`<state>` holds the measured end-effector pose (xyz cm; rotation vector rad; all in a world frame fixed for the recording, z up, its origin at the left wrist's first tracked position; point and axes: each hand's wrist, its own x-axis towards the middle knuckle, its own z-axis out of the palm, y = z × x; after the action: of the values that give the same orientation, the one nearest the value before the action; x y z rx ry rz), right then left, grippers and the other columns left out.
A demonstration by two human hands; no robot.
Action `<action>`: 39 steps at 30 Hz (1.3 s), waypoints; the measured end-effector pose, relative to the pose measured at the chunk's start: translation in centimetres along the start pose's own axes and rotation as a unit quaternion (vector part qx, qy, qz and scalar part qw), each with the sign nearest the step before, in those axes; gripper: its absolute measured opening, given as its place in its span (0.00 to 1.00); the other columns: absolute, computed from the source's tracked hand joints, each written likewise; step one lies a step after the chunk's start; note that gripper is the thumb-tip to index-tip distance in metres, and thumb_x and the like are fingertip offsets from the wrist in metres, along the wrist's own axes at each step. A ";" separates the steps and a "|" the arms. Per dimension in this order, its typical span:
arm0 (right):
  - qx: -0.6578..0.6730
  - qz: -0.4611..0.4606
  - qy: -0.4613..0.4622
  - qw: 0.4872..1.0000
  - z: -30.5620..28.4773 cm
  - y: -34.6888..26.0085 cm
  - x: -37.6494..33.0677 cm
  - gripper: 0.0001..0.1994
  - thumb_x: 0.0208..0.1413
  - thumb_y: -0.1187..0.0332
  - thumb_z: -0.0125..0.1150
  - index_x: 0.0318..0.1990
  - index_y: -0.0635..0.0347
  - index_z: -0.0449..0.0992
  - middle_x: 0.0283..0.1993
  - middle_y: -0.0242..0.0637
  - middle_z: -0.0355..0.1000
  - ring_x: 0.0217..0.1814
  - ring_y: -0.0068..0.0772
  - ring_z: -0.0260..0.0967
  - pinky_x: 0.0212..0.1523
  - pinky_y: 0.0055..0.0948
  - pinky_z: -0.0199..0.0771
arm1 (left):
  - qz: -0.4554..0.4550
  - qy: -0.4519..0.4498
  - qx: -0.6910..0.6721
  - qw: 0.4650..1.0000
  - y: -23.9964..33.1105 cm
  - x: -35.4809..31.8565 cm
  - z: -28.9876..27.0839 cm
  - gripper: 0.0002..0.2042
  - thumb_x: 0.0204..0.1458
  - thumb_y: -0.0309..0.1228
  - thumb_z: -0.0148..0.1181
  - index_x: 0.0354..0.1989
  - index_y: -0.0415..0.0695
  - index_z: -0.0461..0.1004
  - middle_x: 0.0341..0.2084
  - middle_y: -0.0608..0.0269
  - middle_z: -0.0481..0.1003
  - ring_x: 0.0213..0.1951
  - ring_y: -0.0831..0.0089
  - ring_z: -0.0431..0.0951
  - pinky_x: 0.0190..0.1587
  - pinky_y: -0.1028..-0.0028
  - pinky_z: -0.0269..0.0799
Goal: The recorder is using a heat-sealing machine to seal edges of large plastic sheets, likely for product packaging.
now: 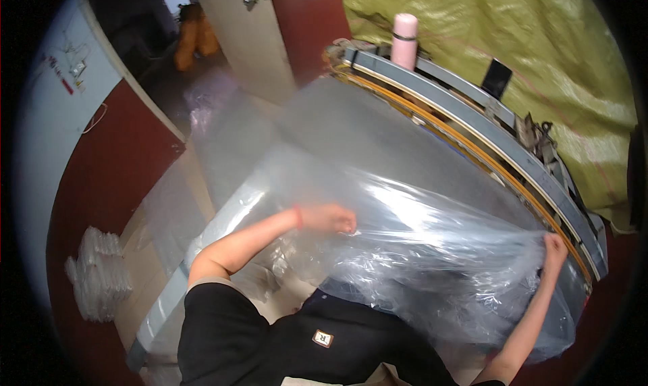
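A wide sheet of clear plastic film (439, 241) stretches across in front of me, wrinkled and shiny. My right hand (555, 248) is closed on its bunched edge at the right, by the table's far rail. Toward the middle, my left hand (331, 219) is curled into a fist at the film, with a thin red band on its wrist. Some motion blur softens this hand, and the film's edge seems pinched in its fingers. Below my hands the film hangs in loose folds over my front. Beneath it lies a grey tabletop (364, 126).
Along the far side runs a metal rail (432, 85) with an orange strip. A pink bottle (404, 43) and a dark phone (497, 79) rest there, before a yellow-green tarp (513, 21). Stacked clear bags (99, 274) lie on the floor at left, near an open door (246, 35).
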<state>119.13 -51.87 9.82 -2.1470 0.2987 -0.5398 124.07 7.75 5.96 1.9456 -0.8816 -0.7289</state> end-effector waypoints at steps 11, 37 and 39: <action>-0.064 0.210 0.331 0.918 -33.7 16.9 -15.2 0.15 0.47 0.60 0.57 0.35 0.63 0.73 0.33 0.31 0.70 0.34 0.22 0.64 0.38 0.21 0.64 | -0.195 -0.265 0.137 0.934 -6.0 -3.7 -6.3 0.03 0.36 0.24 0.54 0.22 0.43 0.70 0.16 0.67 0.70 0.21 0.77 0.68 0.24 0.74 0.64; -0.112 0.188 0.480 0.850 -24.5 20.2 -7.6 0.13 0.36 0.59 0.65 0.26 0.59 0.76 0.26 0.34 0.73 0.29 0.27 0.69 0.33 0.25 0.66 | 0.076 0.338 0.246 0.905 3.0 23.8 -12.8 0.09 0.47 0.33 0.55 0.28 0.39 0.72 0.20 0.65 0.72 0.23 0.78 0.70 0.27 0.79 0.65; -0.105 0.175 0.482 0.852 -24.7 20.1 -8.4 0.13 0.36 0.61 0.65 0.26 0.61 0.75 0.25 0.35 0.73 0.28 0.26 0.69 0.33 0.24 0.65 | 0.000 0.175 0.037 0.984 13.1 29.0 -0.7 0.07 0.47 0.32 0.54 0.27 0.42 0.72 0.19 0.70 0.71 0.21 0.84 0.67 0.23 0.84 0.62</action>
<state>99.58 -77.76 4.14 -1.7745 1.3192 -1.3836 137.52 -20.08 13.28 2.0579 -0.6990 -0.3405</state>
